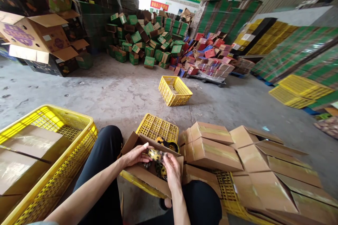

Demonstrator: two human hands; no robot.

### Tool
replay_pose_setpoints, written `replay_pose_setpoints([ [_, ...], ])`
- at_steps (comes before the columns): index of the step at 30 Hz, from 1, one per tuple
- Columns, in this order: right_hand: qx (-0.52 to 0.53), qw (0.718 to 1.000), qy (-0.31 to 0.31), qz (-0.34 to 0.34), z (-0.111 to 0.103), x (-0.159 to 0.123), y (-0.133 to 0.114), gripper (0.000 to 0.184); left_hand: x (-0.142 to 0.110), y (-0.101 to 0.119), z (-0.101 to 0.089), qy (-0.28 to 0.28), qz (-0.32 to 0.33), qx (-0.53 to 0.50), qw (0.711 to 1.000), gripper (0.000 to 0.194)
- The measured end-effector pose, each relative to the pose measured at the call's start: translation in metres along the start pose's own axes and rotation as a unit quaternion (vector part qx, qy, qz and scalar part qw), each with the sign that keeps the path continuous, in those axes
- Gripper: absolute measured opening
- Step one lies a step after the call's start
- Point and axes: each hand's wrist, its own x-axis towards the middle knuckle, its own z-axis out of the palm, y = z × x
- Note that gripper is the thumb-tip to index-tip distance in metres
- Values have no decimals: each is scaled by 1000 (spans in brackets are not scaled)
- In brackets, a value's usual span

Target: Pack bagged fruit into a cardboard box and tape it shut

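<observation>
left hand [136, 155] and right hand [173, 170] grip a wrapped item [154, 153] between thumbs and fingers, above an open box [144, 175] at lower centre. the box appears part-filled, not yet closed; taped boxes [208, 149] sit lower right.

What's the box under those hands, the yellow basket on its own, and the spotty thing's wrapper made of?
Box: probably cardboard, matte brown, with stiff flaps. Yellow basket: seemingly hard plastic, smooth-looking, with moulded-looking holes. Wrapper: likely thin plastic film, clear and glossy; it glints and shows spots beneath.
</observation>
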Motion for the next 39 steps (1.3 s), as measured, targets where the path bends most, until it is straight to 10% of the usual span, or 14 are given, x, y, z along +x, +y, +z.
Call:
replay_pose_setpoints([
  [12, 32, 999, -18, 1, 7, -6, -10, 48, -2, 3, 3, -4, 72, 10, 997, 46],
  [21, 22, 996, -5, 92, 11, -14, -16, 77, 0, -1, 2, -26, 114, 39, 992, 72],
  [29, 16, 999, -17, 46, 11, -10, -10, 58, 2, -3, 1, -27, 120, 25, 992, 91],
  [39, 28, 999, -14, 40, 13, -8, -5, 63, -8, 6, 9, -40, 65, 77, 994, 59],
])
